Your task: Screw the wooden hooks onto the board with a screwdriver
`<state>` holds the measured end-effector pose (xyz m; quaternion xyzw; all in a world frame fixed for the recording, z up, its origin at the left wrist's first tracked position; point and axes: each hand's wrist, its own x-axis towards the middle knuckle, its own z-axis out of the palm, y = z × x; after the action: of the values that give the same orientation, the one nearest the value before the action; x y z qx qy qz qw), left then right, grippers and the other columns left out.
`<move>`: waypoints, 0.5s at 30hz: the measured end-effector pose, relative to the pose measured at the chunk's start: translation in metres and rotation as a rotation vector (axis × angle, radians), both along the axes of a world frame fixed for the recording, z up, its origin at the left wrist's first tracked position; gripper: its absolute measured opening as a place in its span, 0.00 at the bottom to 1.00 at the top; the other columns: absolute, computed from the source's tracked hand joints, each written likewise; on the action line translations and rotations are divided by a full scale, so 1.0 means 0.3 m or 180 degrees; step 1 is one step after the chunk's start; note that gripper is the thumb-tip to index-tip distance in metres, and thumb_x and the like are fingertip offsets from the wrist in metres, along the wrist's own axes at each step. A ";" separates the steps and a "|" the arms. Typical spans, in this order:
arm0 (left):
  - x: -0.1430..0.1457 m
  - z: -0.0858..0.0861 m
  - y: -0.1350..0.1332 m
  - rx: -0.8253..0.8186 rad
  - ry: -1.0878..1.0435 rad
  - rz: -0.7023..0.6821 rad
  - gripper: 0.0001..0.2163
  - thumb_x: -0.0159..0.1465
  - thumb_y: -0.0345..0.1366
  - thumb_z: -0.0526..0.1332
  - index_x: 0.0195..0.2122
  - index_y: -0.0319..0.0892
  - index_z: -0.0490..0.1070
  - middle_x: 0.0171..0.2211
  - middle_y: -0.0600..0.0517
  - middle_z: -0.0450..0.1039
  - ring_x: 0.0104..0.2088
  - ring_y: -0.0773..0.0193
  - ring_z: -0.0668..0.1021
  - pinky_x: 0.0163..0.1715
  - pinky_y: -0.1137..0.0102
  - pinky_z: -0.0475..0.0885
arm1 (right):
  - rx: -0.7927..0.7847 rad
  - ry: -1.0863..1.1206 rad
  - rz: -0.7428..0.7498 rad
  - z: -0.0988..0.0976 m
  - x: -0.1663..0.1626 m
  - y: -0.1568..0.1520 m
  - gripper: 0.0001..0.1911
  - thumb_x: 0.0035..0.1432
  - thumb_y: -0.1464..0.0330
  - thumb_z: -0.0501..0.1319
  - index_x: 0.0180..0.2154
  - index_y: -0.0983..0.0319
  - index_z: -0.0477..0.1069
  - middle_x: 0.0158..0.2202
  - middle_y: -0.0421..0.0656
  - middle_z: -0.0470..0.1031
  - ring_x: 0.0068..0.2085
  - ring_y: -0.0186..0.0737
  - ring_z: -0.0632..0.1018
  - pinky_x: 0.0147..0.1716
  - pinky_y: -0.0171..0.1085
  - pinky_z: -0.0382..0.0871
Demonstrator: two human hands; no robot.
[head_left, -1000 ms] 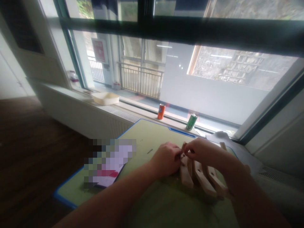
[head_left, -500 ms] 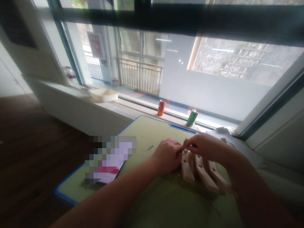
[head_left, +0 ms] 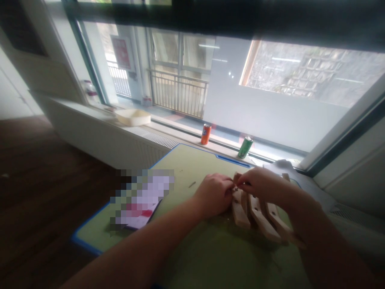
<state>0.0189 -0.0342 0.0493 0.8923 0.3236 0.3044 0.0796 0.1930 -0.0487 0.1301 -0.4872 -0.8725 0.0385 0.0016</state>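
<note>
Both my hands meet over a set of pale wooden slats with holes, standing on edge on a green mat. My left hand is curled closed against the leftmost slat's upper end. My right hand pinches something small and dark at the same spot; I cannot make out what it is. The fingertips of both hands touch each other there.
A blurred-out flat item lies on the mat's left side, and a small dark sliver beside it. An orange can and a green can stand on the window sill, with a shallow tray further left. Dark wood floor lies to the left.
My hands stay together on the slats; only the view has shifted slightly, down and to the left.
</note>
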 end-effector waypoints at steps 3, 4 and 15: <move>-0.002 0.009 -0.004 -0.0032 0.0031 -0.0031 0.12 0.64 0.39 0.50 0.38 0.44 0.71 0.37 0.50 0.74 0.41 0.61 0.73 0.44 0.64 0.64 | 0.0108 -0.0050 -0.0040 -0.003 0.003 -0.002 0.14 0.54 0.70 0.53 0.32 0.59 0.78 0.26 0.41 0.77 0.23 0.33 0.69 0.25 0.34 0.58; -0.002 0.011 -0.006 -0.0044 0.0039 -0.0021 0.12 0.64 0.41 0.50 0.36 0.43 0.71 0.37 0.50 0.73 0.40 0.60 0.73 0.43 0.64 0.65 | 0.0137 -0.0077 -0.0052 -0.004 0.003 -0.002 0.14 0.54 0.69 0.53 0.30 0.59 0.78 0.23 0.41 0.76 0.21 0.32 0.67 0.23 0.34 0.57; 0.000 0.005 -0.004 -0.0360 -0.0050 -0.0050 0.10 0.57 0.40 0.57 0.39 0.44 0.69 0.35 0.51 0.74 0.37 0.61 0.74 0.44 0.65 0.65 | -0.0121 -0.0065 0.0050 -0.003 -0.010 -0.001 0.14 0.56 0.68 0.54 0.33 0.58 0.78 0.29 0.45 0.78 0.26 0.37 0.72 0.27 0.35 0.61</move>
<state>0.0188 -0.0354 0.0507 0.8865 0.3326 0.2920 0.1348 0.1901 -0.0490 0.1290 -0.4806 -0.8753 0.0502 -0.0170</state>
